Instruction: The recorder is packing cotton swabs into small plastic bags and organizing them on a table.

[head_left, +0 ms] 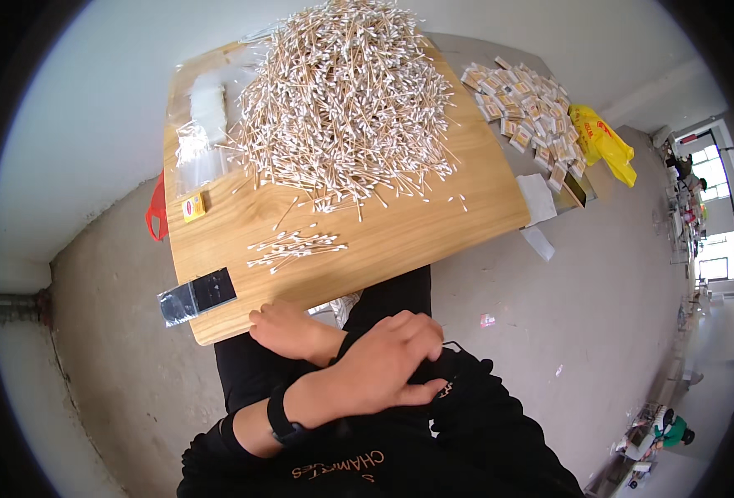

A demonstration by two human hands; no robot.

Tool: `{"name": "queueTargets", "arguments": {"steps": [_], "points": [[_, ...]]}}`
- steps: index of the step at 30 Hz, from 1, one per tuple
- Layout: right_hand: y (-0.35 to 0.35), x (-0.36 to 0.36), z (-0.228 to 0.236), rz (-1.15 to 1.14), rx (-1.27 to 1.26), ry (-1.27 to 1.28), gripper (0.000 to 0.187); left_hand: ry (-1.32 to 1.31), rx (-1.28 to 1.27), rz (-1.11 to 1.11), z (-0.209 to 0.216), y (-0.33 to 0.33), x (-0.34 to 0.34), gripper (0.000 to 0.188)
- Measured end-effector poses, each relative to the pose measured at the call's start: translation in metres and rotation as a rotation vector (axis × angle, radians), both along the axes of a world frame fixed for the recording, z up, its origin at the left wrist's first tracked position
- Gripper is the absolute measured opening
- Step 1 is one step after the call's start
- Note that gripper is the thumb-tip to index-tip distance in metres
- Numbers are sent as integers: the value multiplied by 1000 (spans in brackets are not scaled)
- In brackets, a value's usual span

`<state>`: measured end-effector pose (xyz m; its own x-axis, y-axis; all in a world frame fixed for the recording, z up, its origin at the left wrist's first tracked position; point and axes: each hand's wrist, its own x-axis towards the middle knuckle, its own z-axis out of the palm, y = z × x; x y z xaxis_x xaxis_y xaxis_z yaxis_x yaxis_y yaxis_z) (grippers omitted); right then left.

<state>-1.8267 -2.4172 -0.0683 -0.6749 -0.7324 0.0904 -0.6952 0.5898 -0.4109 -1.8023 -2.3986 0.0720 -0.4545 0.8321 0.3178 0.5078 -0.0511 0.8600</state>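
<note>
My forearms cross in front of me. My left hand [379,365], with a black watch [281,419] on its wrist, reaches over to the right. Its fingers and thumb close around the black sleeve [475,386] of my right arm. Beneath it, my right hand [286,330] points left at the near table edge, fingers curled in, with nothing visible in them. Beyond it, a small group of cotton swabs [292,246] lies on the wooden table [400,241]. A large heap of cotton swabs [342,100] covers the far part.
A phone-like dark slab in clear plastic [198,296] overhangs the left edge. Near it are a small yellow box [193,207] and clear plastic bags [201,149]. Many small packs [529,108] and a yellow bag [602,145] lie at right. A red bag [157,207] hangs left.
</note>
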Motion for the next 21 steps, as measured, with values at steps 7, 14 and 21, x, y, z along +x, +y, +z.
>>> {"name": "queueTargets", "arguments": {"steps": [7, 14, 21], "points": [[17, 0, 0, -136, -68, -2, 14, 46, -121, -1, -3, -27, -12, 27], [13, -4, 17, -8, -126, -32, 11, 70, 38, -133, -1, -8, -1, 25], [14, 4, 14, -43, -205, -27, 11, 24, -122, -200, 0, -5, -2, 25]]}}
